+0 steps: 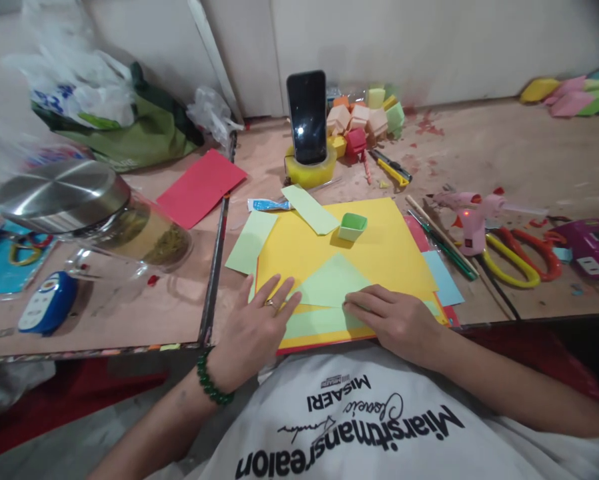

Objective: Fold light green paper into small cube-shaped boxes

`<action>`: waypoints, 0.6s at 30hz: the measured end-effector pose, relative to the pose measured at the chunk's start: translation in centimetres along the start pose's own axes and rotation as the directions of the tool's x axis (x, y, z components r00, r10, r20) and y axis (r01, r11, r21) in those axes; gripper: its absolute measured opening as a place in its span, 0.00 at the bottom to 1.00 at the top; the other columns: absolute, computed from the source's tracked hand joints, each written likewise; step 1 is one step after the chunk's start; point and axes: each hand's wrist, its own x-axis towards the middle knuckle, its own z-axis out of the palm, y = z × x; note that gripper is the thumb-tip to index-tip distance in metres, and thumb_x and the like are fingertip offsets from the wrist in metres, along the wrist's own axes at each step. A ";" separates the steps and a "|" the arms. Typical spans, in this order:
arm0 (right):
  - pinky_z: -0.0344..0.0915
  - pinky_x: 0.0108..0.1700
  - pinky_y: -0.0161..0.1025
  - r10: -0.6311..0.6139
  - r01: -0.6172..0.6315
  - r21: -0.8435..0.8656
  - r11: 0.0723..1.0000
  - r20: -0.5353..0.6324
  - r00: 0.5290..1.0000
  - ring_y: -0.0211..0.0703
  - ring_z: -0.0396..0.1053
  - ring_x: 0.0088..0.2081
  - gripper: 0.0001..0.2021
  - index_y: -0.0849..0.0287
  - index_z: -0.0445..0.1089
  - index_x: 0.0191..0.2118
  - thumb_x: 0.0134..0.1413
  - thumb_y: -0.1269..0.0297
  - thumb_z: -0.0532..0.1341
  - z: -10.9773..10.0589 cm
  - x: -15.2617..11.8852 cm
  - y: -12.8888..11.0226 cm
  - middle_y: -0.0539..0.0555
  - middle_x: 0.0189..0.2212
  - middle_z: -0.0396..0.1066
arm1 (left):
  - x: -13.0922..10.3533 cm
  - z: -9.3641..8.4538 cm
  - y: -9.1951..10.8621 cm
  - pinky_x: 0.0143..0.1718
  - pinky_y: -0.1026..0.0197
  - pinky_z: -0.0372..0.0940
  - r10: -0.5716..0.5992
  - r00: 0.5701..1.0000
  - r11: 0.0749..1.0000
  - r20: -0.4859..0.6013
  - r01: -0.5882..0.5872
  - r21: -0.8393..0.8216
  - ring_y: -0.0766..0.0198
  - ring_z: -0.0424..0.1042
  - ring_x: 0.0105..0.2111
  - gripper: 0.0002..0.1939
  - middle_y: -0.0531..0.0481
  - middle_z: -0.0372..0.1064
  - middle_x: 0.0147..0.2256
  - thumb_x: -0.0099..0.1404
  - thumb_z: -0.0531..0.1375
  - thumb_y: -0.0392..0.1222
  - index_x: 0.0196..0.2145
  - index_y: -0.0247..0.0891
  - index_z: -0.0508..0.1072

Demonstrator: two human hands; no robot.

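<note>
Head camera: the left hand (257, 327) lies flat with its fingers spread, tips by the left corner of the green triangle (337, 283). The right hand (402, 322) has its fingers close together on the right corner; I cannot tell if it pinches. The triangle is on the yellow paper (384, 250), near a little green box (353, 227).

Two hands (247, 337) (404, 325), one bracelet (211, 381), one phone (307, 117), one tape roll (309, 176), one glue gun (473, 223), one glass jug (147, 233) and one green box (352, 227) are counted (heaped paper shapes (358, 121) cannot be tallied surely).
</note>
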 end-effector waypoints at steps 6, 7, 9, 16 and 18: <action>0.59 0.28 0.37 0.009 0.003 -0.114 0.994 0.105 0.994 0.43 0.63 0.31 0.16 0.63 0.68 0.45 0.57 0.80 0.49 0.1 1.2 -0.8 0.54 0.29 0.71 | -1.5 -0.7 -0.1 0.62 0.45 0.44 -0.047 0.998 0.999 -0.030 0.047 0.009 0.52 0.65 0.55 0.19 0.43 0.69 0.55 0.63 0.51 0.32 0.50 0.33 0.72; 0.57 0.27 0.38 0.001 0.019 -0.146 0.989 0.133 0.991 0.43 0.62 0.30 0.16 0.62 0.67 0.47 0.56 0.79 0.50 0.2 1.5 -0.9 0.53 0.27 0.69 | -1.2 -0.7 0.4 0.63 0.46 0.44 -0.055 0.998 0.998 -0.039 0.056 0.012 0.53 0.66 0.54 0.19 0.42 0.69 0.54 0.63 0.51 0.32 0.49 0.32 0.72; 0.55 0.27 0.39 -0.024 0.060 -0.192 0.980 0.183 0.983 0.44 0.60 0.29 0.15 0.62 0.67 0.47 0.56 0.77 0.51 0.3 2.2 -1.0 0.53 0.26 0.67 | -0.3 -0.6 1.5 0.62 0.47 0.44 -0.057 0.996 0.998 -0.074 0.058 0.008 0.54 0.67 0.52 0.19 0.42 0.69 0.54 0.64 0.51 0.35 0.50 0.31 0.72; 0.59 0.29 0.39 -0.093 0.132 -0.139 0.981 0.252 0.963 0.44 0.62 0.31 0.10 0.64 0.68 0.41 0.61 0.74 0.50 -0.2 2.3 -0.7 0.56 0.31 0.69 | 0.5 -0.1 2.6 0.59 0.48 0.50 -0.003 0.997 0.995 -0.073 -0.004 -0.104 0.54 0.68 0.47 0.19 0.43 0.73 0.47 0.65 0.52 0.42 0.49 0.29 0.71; 0.61 0.29 0.38 -0.087 0.115 -0.104 0.988 0.245 0.966 0.44 0.63 0.32 0.11 0.65 0.68 0.40 0.62 0.74 0.49 -0.6 1.8 -0.6 0.57 0.32 0.70 | 0.0 -0.3 2.0 0.59 0.47 0.51 -0.049 0.997 0.994 -0.067 0.042 -0.103 0.53 0.69 0.46 0.19 0.41 0.74 0.45 0.65 0.52 0.42 0.48 0.28 0.72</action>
